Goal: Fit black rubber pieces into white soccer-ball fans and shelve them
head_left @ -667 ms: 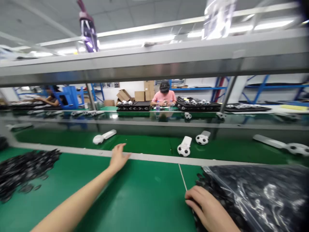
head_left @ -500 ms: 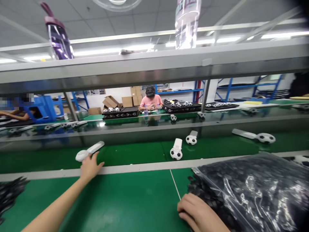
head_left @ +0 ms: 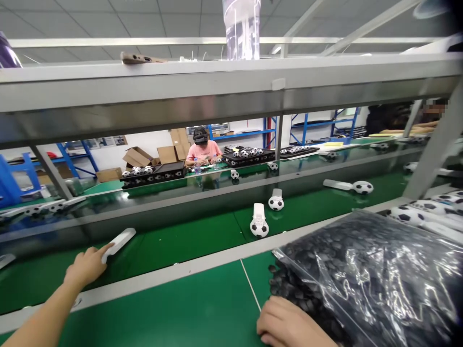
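Note:
My left hand (head_left: 85,266) reaches over the green belt (head_left: 191,237) and closes over the round end of a white handled piece (head_left: 121,242). Its flat handle sticks out to the right past my index finger, and the round end is hidden under my palm. My right hand (head_left: 285,323) rests low on the green bench with its fingers curled; whatever they hold, if anything, is hidden. Beside that hand lies a heap of small black pieces (head_left: 304,296), spilling from a clear plastic bag (head_left: 376,274) full of them.
Soccer-ball-patterned white pieces (head_left: 259,226) lie spaced along the belt, and several more (head_left: 408,215) are piled at the right behind the bag. A metal shelf (head_left: 173,79) crosses overhead, bearing a clear bottle (head_left: 243,31). Opposite, a person (head_left: 203,149) sits between black trays (head_left: 155,176).
My left hand has gone from spread fingers at the white piece to closing over its round end. The view has turned rightward and tilted. My right hand stays beside the black pieces.

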{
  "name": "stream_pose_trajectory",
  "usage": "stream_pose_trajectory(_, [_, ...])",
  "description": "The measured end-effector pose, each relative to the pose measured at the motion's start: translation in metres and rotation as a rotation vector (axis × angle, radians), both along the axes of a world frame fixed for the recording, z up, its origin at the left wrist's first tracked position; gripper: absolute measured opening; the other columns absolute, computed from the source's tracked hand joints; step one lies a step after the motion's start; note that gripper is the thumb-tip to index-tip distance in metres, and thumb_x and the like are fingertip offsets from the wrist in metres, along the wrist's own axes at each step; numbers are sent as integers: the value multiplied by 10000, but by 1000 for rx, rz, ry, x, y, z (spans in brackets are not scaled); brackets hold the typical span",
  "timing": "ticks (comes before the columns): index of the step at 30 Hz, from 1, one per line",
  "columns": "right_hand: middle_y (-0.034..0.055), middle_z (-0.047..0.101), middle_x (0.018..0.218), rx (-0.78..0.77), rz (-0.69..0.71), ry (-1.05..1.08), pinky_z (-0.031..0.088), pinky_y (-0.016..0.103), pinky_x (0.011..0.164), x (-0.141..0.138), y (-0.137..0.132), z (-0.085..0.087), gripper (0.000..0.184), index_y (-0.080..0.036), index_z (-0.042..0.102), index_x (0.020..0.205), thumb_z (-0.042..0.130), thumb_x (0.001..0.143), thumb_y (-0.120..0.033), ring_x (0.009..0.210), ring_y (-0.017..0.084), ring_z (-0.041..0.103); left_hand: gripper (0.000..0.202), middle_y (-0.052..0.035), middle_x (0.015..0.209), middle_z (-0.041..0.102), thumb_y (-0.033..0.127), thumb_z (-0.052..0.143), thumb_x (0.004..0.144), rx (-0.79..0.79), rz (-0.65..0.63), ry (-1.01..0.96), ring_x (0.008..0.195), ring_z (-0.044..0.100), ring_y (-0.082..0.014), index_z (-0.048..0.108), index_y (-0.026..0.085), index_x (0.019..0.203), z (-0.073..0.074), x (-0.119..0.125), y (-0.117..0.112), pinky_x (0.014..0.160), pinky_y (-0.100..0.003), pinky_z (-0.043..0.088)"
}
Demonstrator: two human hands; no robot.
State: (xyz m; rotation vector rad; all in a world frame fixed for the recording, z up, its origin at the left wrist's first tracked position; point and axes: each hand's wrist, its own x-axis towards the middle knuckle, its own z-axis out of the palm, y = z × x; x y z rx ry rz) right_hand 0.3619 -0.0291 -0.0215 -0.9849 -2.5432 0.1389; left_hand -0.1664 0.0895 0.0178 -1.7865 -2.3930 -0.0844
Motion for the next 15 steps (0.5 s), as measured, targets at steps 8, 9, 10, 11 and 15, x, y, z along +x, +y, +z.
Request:
stream_pose_trajectory(8, [-6,607,792,-97,-8,37,390,233,700,-3,-7,13,129,-213,565,786,492,795,-107,750,127,525,530,-121,954,499,369,334,772,-150,-188,11,846,553,-285,464,205,1259,38,89,-53,760,-386,408])
stream_pose_trajectory(9, [-7,606,797,-100,-6,37,389,236,707,-3,-8,14,126,-213,566,788,490,800,-114,756,128,522,502,-117,962,491,380,344,764,-172,-187,-5,851,558,-284,523,213,1202,41,104,-67,744,-380,418])
stream_pose_trajectory(10, [-6,604,802,-100,-3,37,388,238,709,-4,-10,15,123,-214,567,793,487,806,-121,763,129,520,471,-109,965,486,388,356,757,-200,-195,-16,855,565,-284,563,232,1150,43,118,-82,727,-376,429])
stream_pose_trajectory(11, [-5,602,813,-98,2,36,388,238,709,-5,-11,16,123,-214,570,802,483,811,-127,770,129,518,435,-101,964,483,385,371,749,-211,-213,-16,854,572,-280,597,246,1094,43,133,-97,728,-376,433])
stream_pose_trajectory(15, [1,603,822,-82,40,21,391,241,707,-7,-17,20,133,-211,583,821,468,828,-143,781,133,514,357,-93,1076,465,379,437,708,-271,-279,-74,892,583,-278,626,268,989,38,185,-158,771,-400,450])
